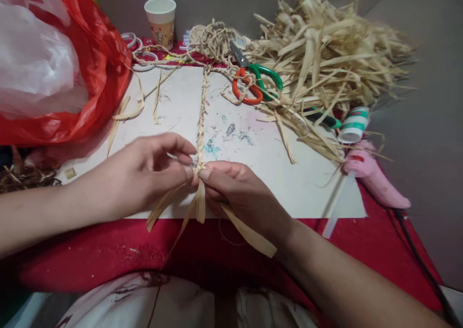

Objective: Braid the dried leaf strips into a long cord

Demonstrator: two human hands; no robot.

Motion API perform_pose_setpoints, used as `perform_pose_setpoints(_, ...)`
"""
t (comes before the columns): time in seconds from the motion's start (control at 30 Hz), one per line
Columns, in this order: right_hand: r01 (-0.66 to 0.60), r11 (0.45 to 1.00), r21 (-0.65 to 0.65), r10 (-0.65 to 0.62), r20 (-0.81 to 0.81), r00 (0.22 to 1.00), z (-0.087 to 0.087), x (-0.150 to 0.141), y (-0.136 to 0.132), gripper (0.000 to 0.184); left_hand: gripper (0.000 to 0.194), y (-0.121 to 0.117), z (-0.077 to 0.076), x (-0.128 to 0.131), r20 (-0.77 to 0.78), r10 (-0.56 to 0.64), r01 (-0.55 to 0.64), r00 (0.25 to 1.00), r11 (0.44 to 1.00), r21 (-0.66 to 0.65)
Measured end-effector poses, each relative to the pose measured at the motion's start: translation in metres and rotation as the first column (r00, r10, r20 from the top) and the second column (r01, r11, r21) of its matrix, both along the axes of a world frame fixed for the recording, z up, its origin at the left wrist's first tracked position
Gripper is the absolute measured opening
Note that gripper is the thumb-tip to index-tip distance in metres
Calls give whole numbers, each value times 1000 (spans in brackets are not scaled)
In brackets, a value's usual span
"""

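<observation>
A narrow braid of dried husk strips [201,134] runs from the back of the white board [307,183] straight toward me. My left hand [159,166] pinches the braid's near end from the left, thumb against the strips, with the other fingers curled loosely. From the other side my right hand [238,185] pinches the same spot between thumb and forefinger. Below the fingers, loose strips fan out: a short one [200,205] hangs in the middle, one slants left, and a wide strip [249,229] leaves under my right hand. My palms hide part of the strips.
Scissors with orange and green handles [249,84] lie beside a big heap of dry husk [325,48]. A pink glue gun [374,173] and a white-green roll [354,125] are at right. A paper cup [160,21] stands at the back; a red plastic bag [104,53] fills the left.
</observation>
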State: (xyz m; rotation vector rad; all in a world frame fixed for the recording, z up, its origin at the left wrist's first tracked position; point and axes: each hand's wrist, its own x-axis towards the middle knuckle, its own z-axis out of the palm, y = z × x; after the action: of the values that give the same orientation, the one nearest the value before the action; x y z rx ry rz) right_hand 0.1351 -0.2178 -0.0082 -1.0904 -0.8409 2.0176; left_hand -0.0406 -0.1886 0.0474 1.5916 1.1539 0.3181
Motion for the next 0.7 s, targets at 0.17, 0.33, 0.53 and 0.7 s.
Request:
perform_pose_setpoints(0.17, -39, 999, 13, 39, 15, 999, -4, 3, 2, 36, 14, 10, -23, 9, 176, 28, 43, 984, 922, -386)
perform_pose_setpoints(0.33, -79, 997, -12, 79, 38, 996, -3, 5, 4, 27, 17, 10, -25, 5, 129, -45, 79, 991, 960, -270)
perform_pose_setpoints(0.53, -140, 989, -36, 144, 143, 979, 0, 6, 7, 20, 23, 14, -27, 4, 61, -155, 163, 986, 977, -141)
perform_pose_setpoints(0.7, -179, 984, -25, 180, 226, 957, 4, 8, 8, 15, 26, 20, -22, 2, 16, -232, 231, 973, 954, -193)
